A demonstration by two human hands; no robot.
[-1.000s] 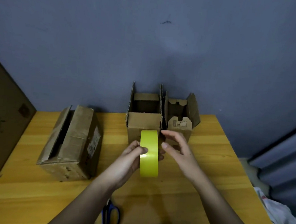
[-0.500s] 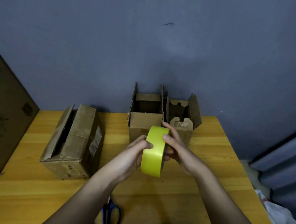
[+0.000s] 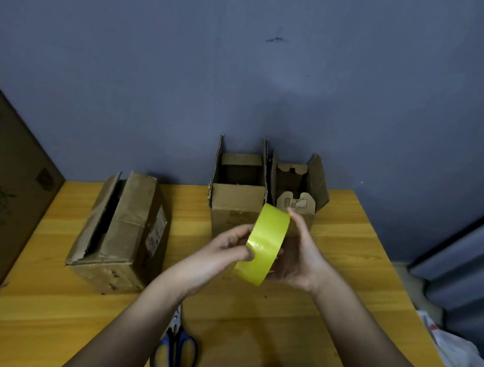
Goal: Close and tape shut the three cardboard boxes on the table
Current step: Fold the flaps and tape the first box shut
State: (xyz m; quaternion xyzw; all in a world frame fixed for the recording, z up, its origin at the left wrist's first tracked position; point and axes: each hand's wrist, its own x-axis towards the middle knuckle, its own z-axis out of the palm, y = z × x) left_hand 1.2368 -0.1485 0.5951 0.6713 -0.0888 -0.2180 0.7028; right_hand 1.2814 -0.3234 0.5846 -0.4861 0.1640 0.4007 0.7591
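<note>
- Cardboard sheet is leaning at the far left edge of the view, beside the wooden table.
- The large box is lying on the left part of the table, its top flaps not meeting, with a dark gap showing between them.
- The scissors, with blue handles, are lying on the near edge of the table, partly hidden under the left forearm.
- The left hand is gripping the yellow tape roll above the middle of the table, thumb pressing on the roll's outer band and fingers curling behind it.
- The middle box is standing upright at the back of the table with its flaps raised.
- The right hand is holding the roll's other side, fingertips resting on its upper rim.
- The small box is standing open, touching the middle box's right side.
</note>
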